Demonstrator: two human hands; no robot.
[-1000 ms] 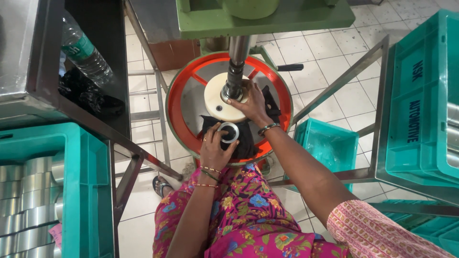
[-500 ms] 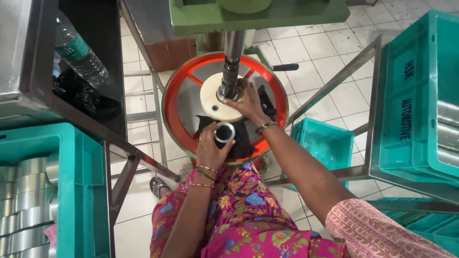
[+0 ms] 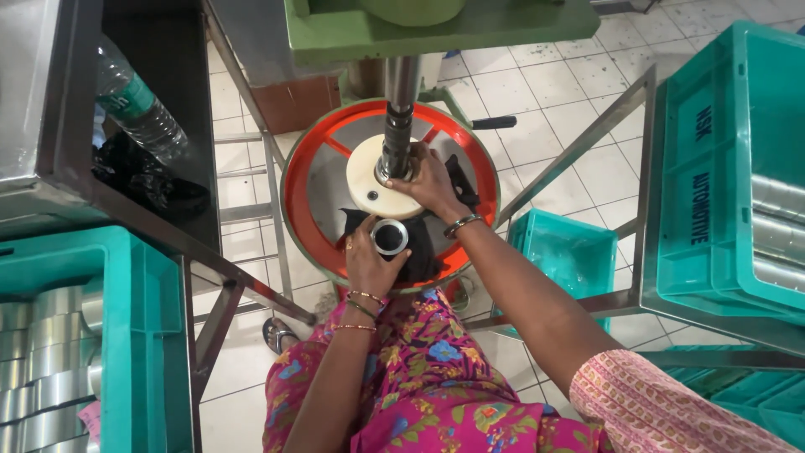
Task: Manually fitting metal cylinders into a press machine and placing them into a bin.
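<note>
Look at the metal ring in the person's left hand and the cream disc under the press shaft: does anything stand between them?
Nothing visible does. The left hand holds the metal ring just below the cream disc, with only dark cloth under it. The right hand rests on the disc's far side at the shaft, beside that short path.

1. A clear plastic water bottle (image 3: 138,109) with a green label is seen lying tilted at the upper left of the frame, above a crumpled black bag (image 3: 151,180).
2. A teal crate (image 3: 147,335) at the lower left is filled with shiny metal cylinders (image 3: 46,352).
3. A large teal crate (image 3: 713,168) is set at the right edge.
4. A smaller teal bin (image 3: 566,256) is placed on the white tiled floor (image 3: 570,92), right of centre.
5. A sandalled foot (image 3: 277,335) is visible on the floor below.
</note>
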